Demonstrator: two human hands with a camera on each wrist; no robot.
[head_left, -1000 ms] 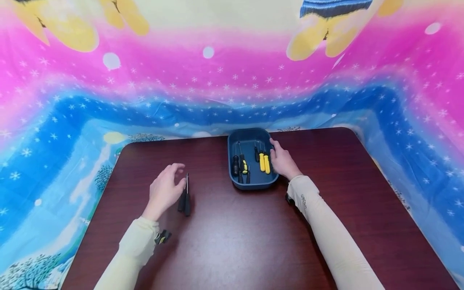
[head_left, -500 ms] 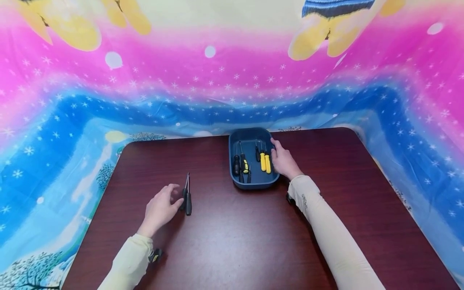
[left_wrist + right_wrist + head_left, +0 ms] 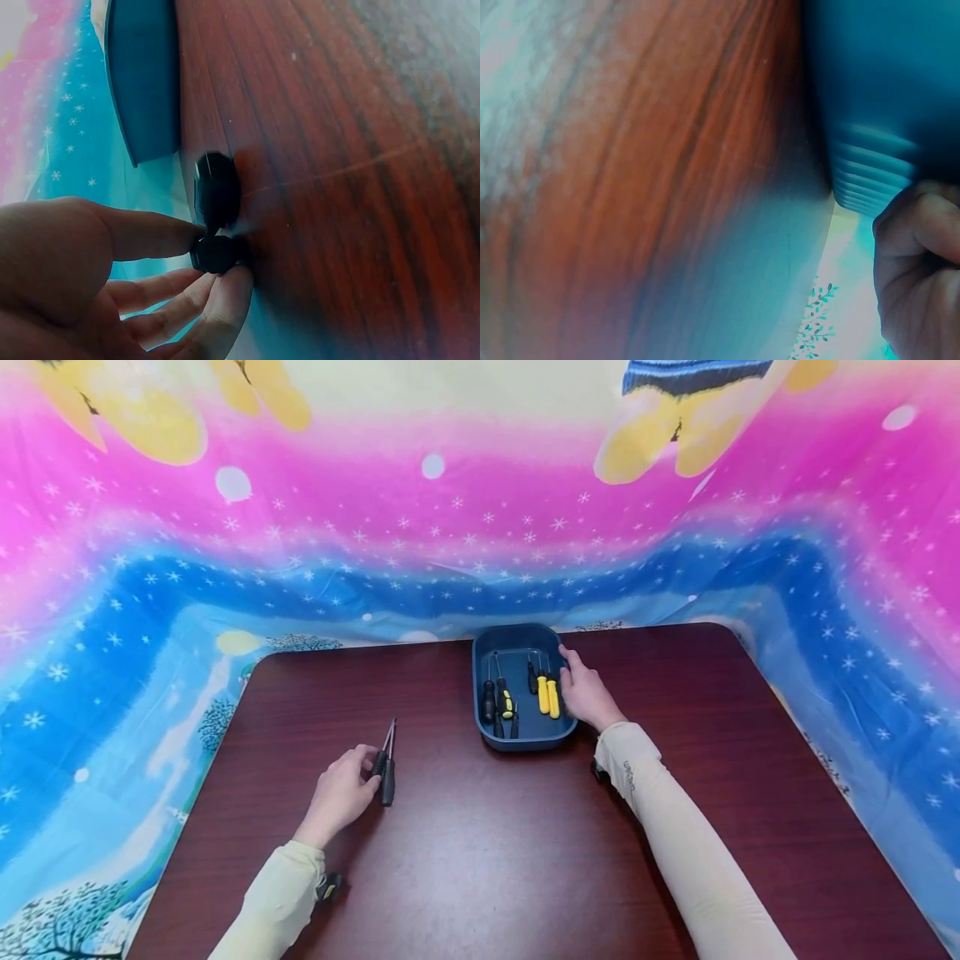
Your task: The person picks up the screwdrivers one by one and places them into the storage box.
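Observation:
My left hand (image 3: pixel 341 797) pinches the handle of a black screwdriver (image 3: pixel 378 765) between thumb and fingers, left of the table's middle. Its shaft points away toward the back. Right beside it lies a second black-handled screwdriver (image 3: pixel 387 787); the left wrist view shows both handle ends, the pinched handle (image 3: pixel 214 255) and the other handle (image 3: pixel 217 189) close together. At the far middle stands a blue plastic bin (image 3: pixel 525 746). My right hand (image 3: pixel 589 695) holds the bin's right side at the rim, with curled fingers in the right wrist view.
Inside the bin lie several screwdrivers: black ones (image 3: pixel 489 702) at left, one black-and-yellow (image 3: pixel 507 702), and yellow-handled ones (image 3: pixel 553 697) at right. A dark wooden table (image 3: pixel 480 860) carries everything. A printed cloth (image 3: pixel 360 585) hangs along its back and sides.
My left hand has come down and back toward the two screwdrivers, and its fingers have closed on the left one's handle. The right hand and bin stay put.

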